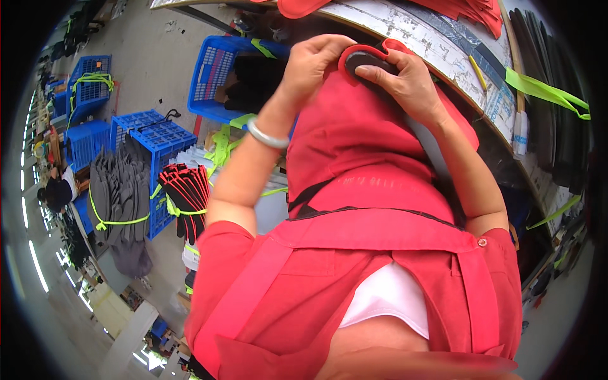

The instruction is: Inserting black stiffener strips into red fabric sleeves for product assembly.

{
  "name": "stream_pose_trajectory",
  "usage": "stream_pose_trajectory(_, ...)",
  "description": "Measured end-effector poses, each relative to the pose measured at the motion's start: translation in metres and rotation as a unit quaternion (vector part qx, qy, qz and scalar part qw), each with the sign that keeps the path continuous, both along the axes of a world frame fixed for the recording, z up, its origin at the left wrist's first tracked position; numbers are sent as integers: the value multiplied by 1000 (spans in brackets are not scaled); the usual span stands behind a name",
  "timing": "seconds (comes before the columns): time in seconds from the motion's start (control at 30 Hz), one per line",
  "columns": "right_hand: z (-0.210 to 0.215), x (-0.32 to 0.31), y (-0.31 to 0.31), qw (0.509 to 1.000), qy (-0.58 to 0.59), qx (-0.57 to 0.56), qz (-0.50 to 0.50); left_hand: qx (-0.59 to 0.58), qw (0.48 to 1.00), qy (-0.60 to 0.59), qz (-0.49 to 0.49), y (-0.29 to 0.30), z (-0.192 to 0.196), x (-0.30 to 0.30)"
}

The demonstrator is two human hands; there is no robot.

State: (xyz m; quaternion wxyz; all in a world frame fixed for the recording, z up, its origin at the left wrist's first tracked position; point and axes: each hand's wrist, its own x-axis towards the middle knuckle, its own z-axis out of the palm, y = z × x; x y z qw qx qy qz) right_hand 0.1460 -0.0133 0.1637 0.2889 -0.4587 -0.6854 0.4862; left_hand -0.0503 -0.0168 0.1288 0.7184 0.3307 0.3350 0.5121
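Both hands are raised in front of my red apron (354, 139), close to the table's edge. Between them is a curved black piece with a red rim (367, 61); its exact kind cannot be made out. My left hand (313, 63) pinches the red rim at one end, thumb and fingers pressed together. My right hand (408, 82) grips the other end, its thumb lying across the black face and its fingers curled behind. A pale bangle (267, 134) sits on my left wrist.
The worn white worktable (411, 41) carries red cut pieces (462, 9) and a yellow pencil-like stick (477, 73). Blue crates (209, 79) stand to the left, near tied grey bundles (123, 190) and red-edged black bundles (185, 193). Long dark pieces (544, 95) hang at right.
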Motion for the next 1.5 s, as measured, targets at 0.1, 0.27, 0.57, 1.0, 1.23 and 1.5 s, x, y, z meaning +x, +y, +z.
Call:
stream_pose_trajectory(0.1, -1, 2, -2, 998, -4, -51, 24, -36, 978, 148, -140, 12, 1, -12)
stream_pose_trajectory(0.27, -15, 5, -9, 995, 27, -87, 42, -84, 965, 37, -247, 9, -15, -7)
stream_pose_trajectory(0.57, -12, 12, 3, 993, 9, -104, 50, -112, 983, -18, -142, -9, -9, -2)
stream_pose_trajectory(1.0, -32, 8, -2, 985, 14, -152, 77, -78, 983, 12, -164, -20, -22, -4)
stream_pose_trajectory(1.23, -22, -6, -16, 975, 102, -189, 61, -90, 976, -74, -183, -24, -34, -14)
stream_pose_trajectory(1.5, -76, 20, 2, 989, -21, -117, -88, 184, 964, 189, -33, -30, 44, -9)
